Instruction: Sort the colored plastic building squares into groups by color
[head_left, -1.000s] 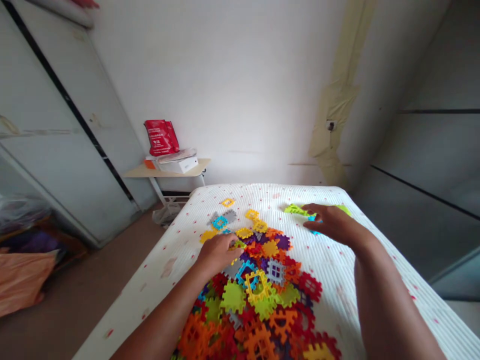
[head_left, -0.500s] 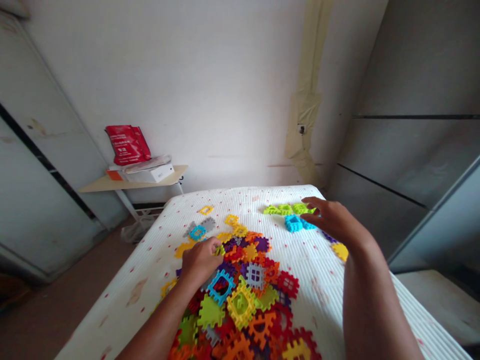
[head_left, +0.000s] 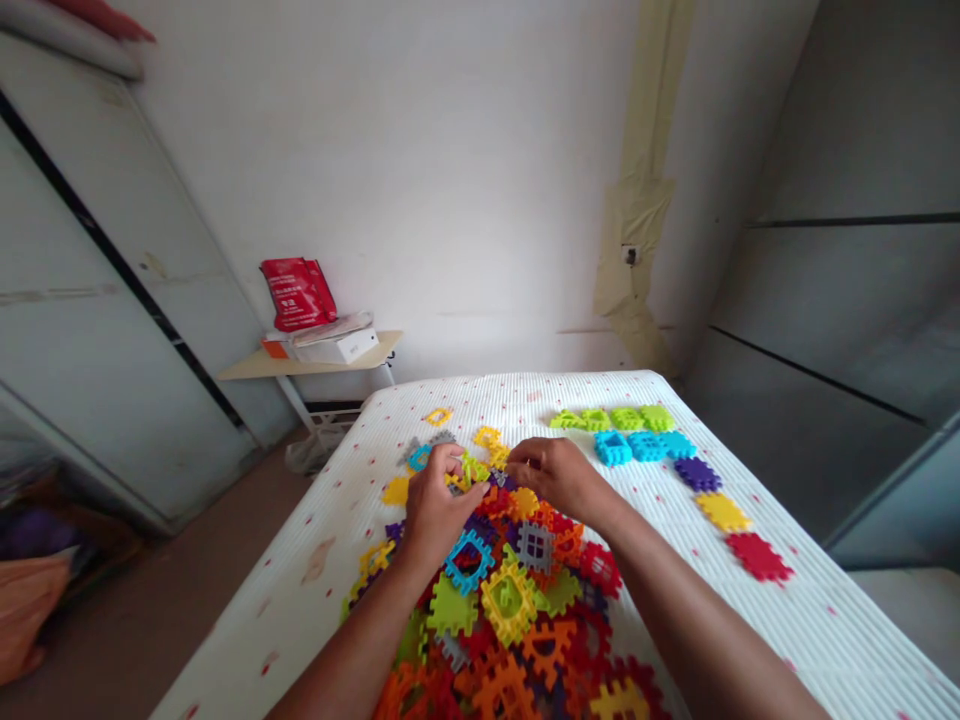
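Note:
A large heap of interlocking plastic waffle blocks (head_left: 517, 600) in orange, red, yellow, purple and green lies on a white ribbed mattress (head_left: 780, 640). My left hand (head_left: 441, 505) is over the heap's far end, shut on a lime green block (head_left: 474, 469). My right hand (head_left: 553, 478) reaches in from the right, fingers curled, close to that block and touching the heap's edge. Whether it holds anything is hidden. To the right, lime green blocks (head_left: 611, 419) and blue blocks (head_left: 645, 446) lie in short rows, followed by a purple block (head_left: 697, 474), a yellow block (head_left: 722, 511) and a red block (head_left: 759, 557).
Beyond the mattress stands a small wooden side table (head_left: 315, 360) with a red bag (head_left: 298, 294) and a white box (head_left: 335, 346). A white wall rises behind it. Grey wardrobe doors (head_left: 120, 280) stand at left, above a brown floor (head_left: 202, 560).
My right hand has moved left, from the lime green and blue blocks to the heap, beside my left hand. More separate blocks now show in the rows at right, and the view has shifted slightly.

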